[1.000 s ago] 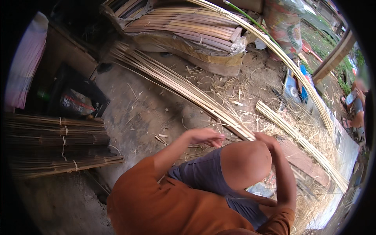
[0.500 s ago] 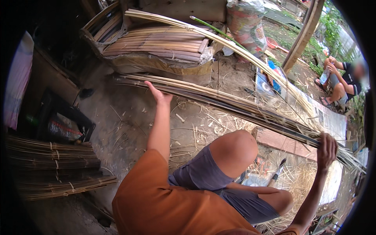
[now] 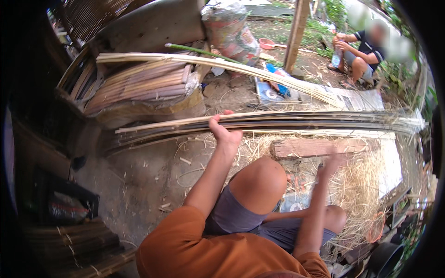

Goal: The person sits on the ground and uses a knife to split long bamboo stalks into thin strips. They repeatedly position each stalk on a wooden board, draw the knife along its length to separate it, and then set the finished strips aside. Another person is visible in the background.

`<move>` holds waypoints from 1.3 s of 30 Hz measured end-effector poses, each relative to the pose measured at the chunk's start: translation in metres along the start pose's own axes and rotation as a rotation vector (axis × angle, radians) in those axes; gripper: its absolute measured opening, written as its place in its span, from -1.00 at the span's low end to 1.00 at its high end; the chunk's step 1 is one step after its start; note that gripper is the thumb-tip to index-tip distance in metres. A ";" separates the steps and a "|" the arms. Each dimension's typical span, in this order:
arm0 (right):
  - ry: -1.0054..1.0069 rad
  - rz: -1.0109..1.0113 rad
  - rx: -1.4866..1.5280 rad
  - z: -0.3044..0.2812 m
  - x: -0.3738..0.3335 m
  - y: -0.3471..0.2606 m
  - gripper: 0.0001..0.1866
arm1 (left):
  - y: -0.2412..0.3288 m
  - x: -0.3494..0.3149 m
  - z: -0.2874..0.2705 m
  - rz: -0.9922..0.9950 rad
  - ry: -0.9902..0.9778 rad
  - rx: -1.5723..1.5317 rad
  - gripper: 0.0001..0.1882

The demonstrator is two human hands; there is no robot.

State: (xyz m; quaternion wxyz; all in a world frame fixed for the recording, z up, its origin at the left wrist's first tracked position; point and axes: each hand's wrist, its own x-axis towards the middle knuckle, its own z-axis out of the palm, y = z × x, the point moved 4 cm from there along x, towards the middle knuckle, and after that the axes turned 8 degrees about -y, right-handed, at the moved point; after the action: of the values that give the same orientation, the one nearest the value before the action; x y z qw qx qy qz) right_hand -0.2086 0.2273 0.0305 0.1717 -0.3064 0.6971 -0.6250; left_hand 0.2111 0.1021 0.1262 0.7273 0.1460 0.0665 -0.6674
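Observation:
A long bundle of thin bamboo strips (image 3: 278,121), pale and dark brown, stretches across in front of me. My left hand (image 3: 225,132) is closed around it left of the middle, with fingertips showing over the top edge. The strips fan out a little at the left end and fray at the right end. My right hand (image 3: 332,162) is apart from the bundle, below its right half and over a reddish wooden block (image 3: 315,147). Motion smears its fingers, so whether it holds anything cannot be seen.
Longer pale strips (image 3: 222,67) and a green stick (image 3: 204,52) lie beyond, partly over stacked slats (image 3: 143,85). Shavings (image 3: 361,180) cover the ground at right. Tied bundles (image 3: 74,245) lie lower left. A filled sack (image 3: 232,32) and wooden post (image 3: 296,37) stand behind; a person (image 3: 364,53) sits far right.
My right hand has let go of the bundle's right end and moved left toward me. The bundle now lies nearly level across the view, still in my left hand. My view has turned right.

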 end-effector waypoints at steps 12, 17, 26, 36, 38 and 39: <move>-0.310 0.138 1.580 0.162 -0.069 -0.103 -0.36 | -0.054 -0.105 0.089 -0.774 -1.110 0.891 0.01; 0.030 0.111 1.620 0.061 -0.021 -0.077 -0.64 | 0.040 -0.051 0.051 0.209 -1.448 2.828 0.27; -0.143 0.168 1.738 0.036 -0.008 -0.081 -0.16 | 0.010 -0.041 0.043 -0.036 -1.254 2.883 -0.20; -0.079 0.152 1.767 0.004 0.016 -0.111 0.29 | 0.031 -0.050 0.091 0.280 -1.235 2.953 -0.47; 0.044 0.262 1.707 0.006 0.010 -0.086 0.27 | 0.026 -0.057 0.123 0.238 -1.232 2.889 -0.49; 0.109 0.315 1.680 0.012 0.004 -0.067 0.27 | 0.022 -0.066 0.141 0.333 -1.228 2.884 -0.51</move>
State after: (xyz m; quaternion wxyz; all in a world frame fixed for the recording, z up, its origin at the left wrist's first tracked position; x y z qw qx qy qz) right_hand -0.1897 0.2132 0.0948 0.3929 0.0533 0.0443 -0.9170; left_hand 0.2127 0.1241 0.2816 0.0411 -0.4117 0.9096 0.0373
